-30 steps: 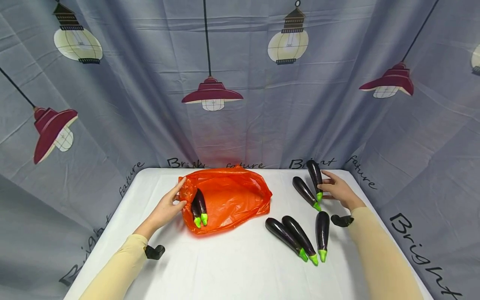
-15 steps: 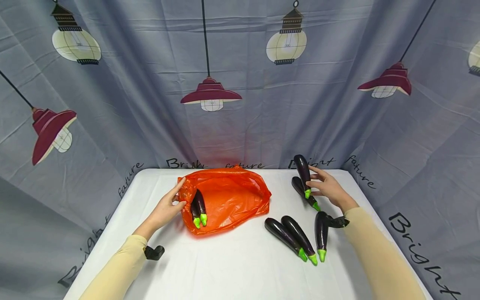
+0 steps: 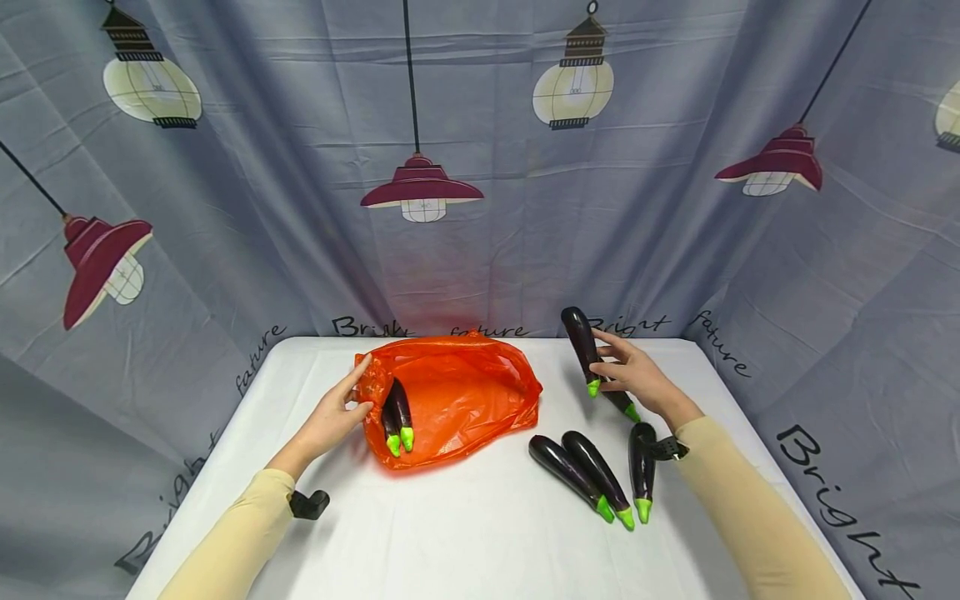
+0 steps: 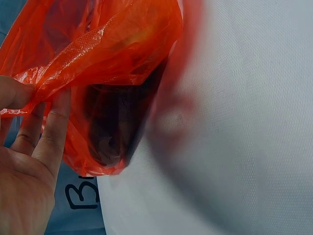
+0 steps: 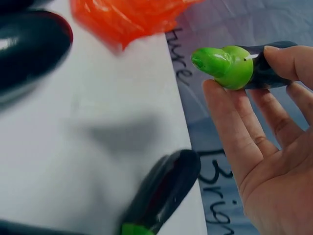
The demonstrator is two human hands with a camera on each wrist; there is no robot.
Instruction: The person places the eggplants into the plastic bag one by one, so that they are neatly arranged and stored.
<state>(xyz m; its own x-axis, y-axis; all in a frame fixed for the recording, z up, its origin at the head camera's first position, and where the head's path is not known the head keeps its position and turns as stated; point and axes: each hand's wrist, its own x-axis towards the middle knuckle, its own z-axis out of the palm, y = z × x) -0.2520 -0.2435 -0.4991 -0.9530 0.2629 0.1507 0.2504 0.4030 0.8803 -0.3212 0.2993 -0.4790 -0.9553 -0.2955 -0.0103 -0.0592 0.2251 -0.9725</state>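
A red plastic bag (image 3: pixel 465 392) lies on the table with its mouth spread toward the front. My left hand (image 3: pixel 332 419) pinches the bag's left edge between thumb and fingers, which the left wrist view shows close up. Two eggplants (image 3: pixel 402 408) with green stem ends lie inside the bag's left part. My right hand (image 3: pixel 637 377) holds another eggplant (image 5: pixel 239 67) between thumb and fingertips. It is raised off the table, green end toward the wearer. Below and partly behind that hand lies a further eggplant (image 3: pixel 621 402).
Nearer the front right lie two eggplants (image 3: pixel 573 475) side by side and a single eggplant (image 3: pixel 642 475) partly under the right wrist's black strap (image 3: pixel 666 448). A white cloth covers the table (image 3: pixel 420 542). Grey curtains (image 3: pixel 480 267) printed with lamps stand behind and at both sides.
My right hand has lifted an eggplant off the back right of the table and carried it left, over the one beside it. My left hand and the bag have stayed in place.
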